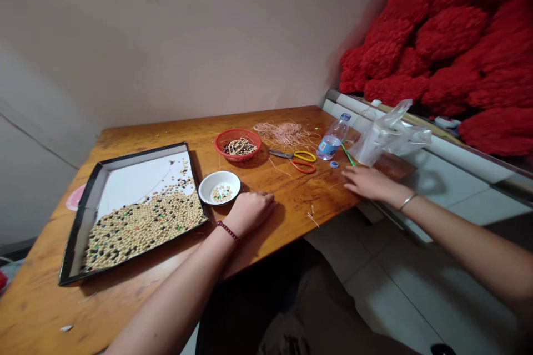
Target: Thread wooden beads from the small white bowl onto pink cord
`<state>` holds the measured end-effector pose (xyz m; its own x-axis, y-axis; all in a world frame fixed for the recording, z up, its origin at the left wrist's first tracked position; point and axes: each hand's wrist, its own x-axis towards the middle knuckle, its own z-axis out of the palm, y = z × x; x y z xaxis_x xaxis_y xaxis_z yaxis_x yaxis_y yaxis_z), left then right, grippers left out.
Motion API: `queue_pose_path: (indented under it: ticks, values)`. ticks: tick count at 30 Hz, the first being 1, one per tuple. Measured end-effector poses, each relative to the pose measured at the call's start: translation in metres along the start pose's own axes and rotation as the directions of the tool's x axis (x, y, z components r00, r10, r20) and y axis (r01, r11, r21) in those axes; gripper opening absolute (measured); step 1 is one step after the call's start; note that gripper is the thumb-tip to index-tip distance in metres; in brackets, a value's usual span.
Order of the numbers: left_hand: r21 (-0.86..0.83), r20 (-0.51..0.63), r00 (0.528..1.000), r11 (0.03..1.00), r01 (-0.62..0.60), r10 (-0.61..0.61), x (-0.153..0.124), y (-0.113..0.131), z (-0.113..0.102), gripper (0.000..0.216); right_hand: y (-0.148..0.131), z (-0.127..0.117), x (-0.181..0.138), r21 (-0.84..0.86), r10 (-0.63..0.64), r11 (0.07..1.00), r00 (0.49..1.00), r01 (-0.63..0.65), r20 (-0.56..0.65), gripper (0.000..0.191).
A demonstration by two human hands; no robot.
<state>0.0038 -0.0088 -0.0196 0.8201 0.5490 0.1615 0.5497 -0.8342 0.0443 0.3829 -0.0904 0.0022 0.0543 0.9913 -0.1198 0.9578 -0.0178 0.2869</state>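
Observation:
My left hand [252,213] rests closed on the wooden table, just right of a white bowl [205,193] with a few beads in it. Its inner side is turned away, so anything in the fingers is hidden. My right hand [366,183] reaches over the table's right edge with fingers stretched out, below a green pen-like stick [348,155]. Left of the bowl lies a shallow black-rimmed tray [125,183] of pale beads [137,233] mixed with black and a few green ones. Scissors [296,160] with one yellow and one red handle lie between the hands, farther back.
A red basket [238,158] holds strung beads. Behind it lies a pile of pink string [287,134]. A water bottle [334,136], its blue cap [333,165] and a clear plastic bag [385,127] stand at the right. Red fluffy bundles [452,33] are heaped beyond.

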Motion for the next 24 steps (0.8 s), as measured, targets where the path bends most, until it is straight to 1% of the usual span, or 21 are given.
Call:
queue_pose_path:
  ticks: [1,3,4,6,8,10,12,14,15,18,20,22,24]
  values:
    - [0.004,-0.004,1.000,1.000,0.000,0.000,0.000,0.000,0.000,0.039,-0.011,0.016,-0.009,0.027,-0.005,1.000,0.999,0.006,-0.039,0.052]
    - [0.004,-0.010,1.000,1.000,-0.003,0.003,0.000,0.000,-0.001,0.039,-0.031,0.041,-0.021,0.130,0.068,0.990,0.994,-0.057,-0.086,0.056]
    - [0.001,-0.012,1.000,1.000,-0.004,0.004,0.000,0.000,-0.001,0.038,-0.039,0.050,-0.024,0.181,0.104,0.980,0.990,-0.084,-0.100,0.057]
    - [-0.006,-0.009,1.000,1.000,-0.007,0.007,0.000,-0.001,-0.002,0.038,-0.051,0.061,-0.030,0.250,0.135,0.963,0.981,-0.097,-0.138,0.056]
    - [-0.009,-0.005,1.000,1.000,-0.011,0.011,0.000,-0.001,-0.002,0.038,-0.061,0.063,-0.034,0.277,0.126,0.958,0.974,-0.070,-0.188,0.052]
    - [-0.004,-0.006,1.000,1.000,-0.021,0.021,0.001,0.000,-0.002,0.037,-0.071,0.059,-0.039,0.239,0.063,0.971,0.968,-0.003,-0.244,0.049]
    - [0.001,-0.010,1.000,1.000,-0.029,0.029,0.001,0.000,-0.002,0.036,-0.081,0.050,-0.042,0.151,-0.003,0.987,0.958,0.049,-0.286,0.044]
    - [0.006,-0.008,0.999,0.999,-0.032,0.032,0.001,0.000,-0.002,0.036,-0.090,0.037,-0.042,0.086,-0.049,0.993,0.956,0.077,-0.290,0.042]
    - [0.009,-0.006,1.000,1.000,-0.030,0.030,0.000,0.000,-0.002,0.036,-0.092,0.031,-0.041,0.069,-0.066,0.994,0.960,0.088,-0.273,0.040]
    - [0.011,0.001,1.000,0.999,-0.031,0.031,0.000,0.000,-0.003,0.035,-0.091,0.013,-0.032,0.010,-0.135,0.990,0.967,0.140,-0.216,0.026]
    - [0.008,0.005,0.999,0.999,-0.035,0.035,0.000,0.000,-0.003,0.035,-0.085,0.006,-0.026,-0.015,-0.179,0.984,0.965,0.180,-0.190,0.018]
    - [0.009,0.012,0.999,0.999,-0.035,0.035,0.000,0.000,-0.003,0.034,-0.081,0.003,-0.021,-0.012,-0.193,0.981,0.962,0.194,-0.194,0.016]
    - [0.012,0.015,1.000,1.000,-0.023,0.023,0.000,0.000,-0.004,0.034,-0.082,0.002,-0.018,0.021,-0.195,0.978,0.951,0.206,-0.241,0.016]
